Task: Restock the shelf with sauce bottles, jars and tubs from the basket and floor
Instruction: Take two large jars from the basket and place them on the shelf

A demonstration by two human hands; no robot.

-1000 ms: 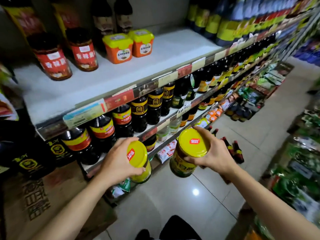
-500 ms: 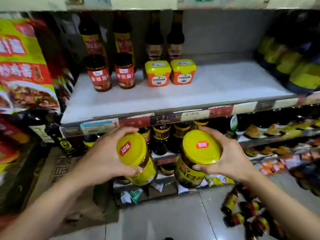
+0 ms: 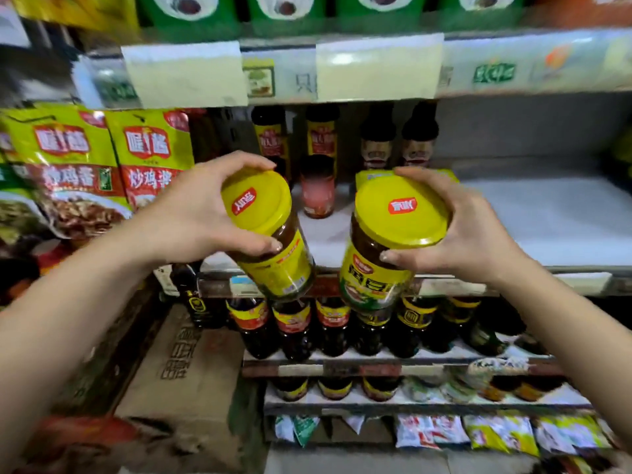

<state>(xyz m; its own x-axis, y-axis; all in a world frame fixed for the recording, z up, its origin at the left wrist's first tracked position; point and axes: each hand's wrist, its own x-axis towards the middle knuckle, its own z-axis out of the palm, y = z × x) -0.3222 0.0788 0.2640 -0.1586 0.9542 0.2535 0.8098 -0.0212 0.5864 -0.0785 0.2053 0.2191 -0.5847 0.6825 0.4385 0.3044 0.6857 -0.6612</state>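
Observation:
My left hand grips a yellow-lidded sauce jar by its top, tilted with the lid leaning left. My right hand holds a second yellow-lidded jar the same way, nearly upright. Both jars hang in front of the white shelf, just above its front edge. On that shelf stand a red-labelled jar, dark sauce bottles at the back, and a yellow-lidded tub mostly hidden behind my right hand.
Green and red seasoning packets hang at the left. Dark soy bottles fill the shelf below, with sachets lower down. A cardboard box sits on the floor at lower left. Price tags line the upper shelf edge.
Both hands have lifted the jars from below the shelf edge up to shelf height, and the view has tilted upward toward the shelf.

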